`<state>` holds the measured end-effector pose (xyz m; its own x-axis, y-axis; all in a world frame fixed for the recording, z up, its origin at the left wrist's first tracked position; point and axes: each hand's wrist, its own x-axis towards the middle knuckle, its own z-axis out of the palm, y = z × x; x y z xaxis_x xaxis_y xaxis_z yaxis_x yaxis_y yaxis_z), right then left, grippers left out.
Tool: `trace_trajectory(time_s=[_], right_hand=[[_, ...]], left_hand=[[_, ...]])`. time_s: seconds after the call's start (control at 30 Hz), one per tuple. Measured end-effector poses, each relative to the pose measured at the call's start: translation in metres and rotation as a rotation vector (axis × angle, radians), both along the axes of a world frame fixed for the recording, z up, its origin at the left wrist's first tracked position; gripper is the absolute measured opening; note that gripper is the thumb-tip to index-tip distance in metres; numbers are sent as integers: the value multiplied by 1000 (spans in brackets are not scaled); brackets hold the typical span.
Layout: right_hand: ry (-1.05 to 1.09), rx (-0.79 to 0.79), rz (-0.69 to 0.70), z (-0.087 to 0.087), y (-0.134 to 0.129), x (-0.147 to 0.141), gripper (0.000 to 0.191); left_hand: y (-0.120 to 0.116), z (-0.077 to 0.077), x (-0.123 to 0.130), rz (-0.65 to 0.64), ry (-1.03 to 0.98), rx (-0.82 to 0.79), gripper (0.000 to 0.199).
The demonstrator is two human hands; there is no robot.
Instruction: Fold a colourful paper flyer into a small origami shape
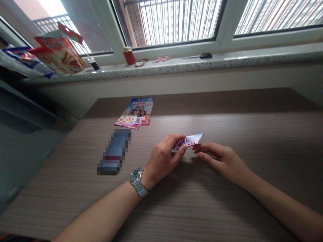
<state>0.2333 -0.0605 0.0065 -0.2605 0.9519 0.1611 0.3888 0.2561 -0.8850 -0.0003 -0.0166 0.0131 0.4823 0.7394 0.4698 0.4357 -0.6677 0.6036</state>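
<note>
A small folded paper (193, 139), printed in pink, white and blue, is pinched between the thumb and fingers of my left hand (165, 153). It is held a little above the table, its pointed end towards the upper right. My right hand (219, 156) is just below that end, thumb and index finger slightly apart. Whether its fingertips touch the paper's lower edge I cannot tell. A silver watch (138, 181) is on my left wrist.
The brown wooden table (239, 124) carries a small stack of printed flyers (138, 112) and a dark, pixelated oblong object (114, 151). On the stone windowsill (174, 65) are scissors (205, 56), a red container (129, 56), a small dark bottle (94, 64) and snack bags (60, 55).
</note>
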Motion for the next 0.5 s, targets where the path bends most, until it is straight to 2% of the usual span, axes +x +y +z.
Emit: trace_trajectory(time_s=[0.27,0.5], right_hand=[[341,-193,26,-3,2,-8,26],[426,-274,6,-5,1,-11,29]], left_hand=[[-3,-1,2,-80,8,31,28],[-4,-2,5,-161,18,-6,29]])
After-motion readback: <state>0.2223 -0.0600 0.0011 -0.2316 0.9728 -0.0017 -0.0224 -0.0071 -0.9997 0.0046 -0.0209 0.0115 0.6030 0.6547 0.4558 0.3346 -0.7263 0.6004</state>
